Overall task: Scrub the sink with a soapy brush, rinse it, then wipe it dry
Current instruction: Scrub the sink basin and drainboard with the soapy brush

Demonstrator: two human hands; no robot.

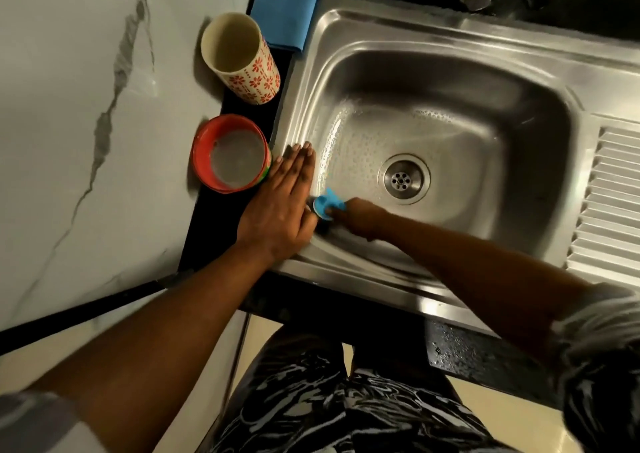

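At the near-left corner of the basin, my right hand (360, 215) is curled round the blue brush (329, 203), whose head juts left of the grip against the sink (381, 72) wall. My left hand (280, 203) lies flat, fingers straight, on the rim just beside it. Beyond and right of the grip the wet, beaded steel floor runs to the drain (403, 178), so I judge the strokes should head there.

Home kitchen: steel sink (346, 30), marble counter (69, 106).

Glossy wet stainless sink (540, 82), blue plastic brush (329, 203), veined marble-look counter (86, 106), blue cloth (287, 6)
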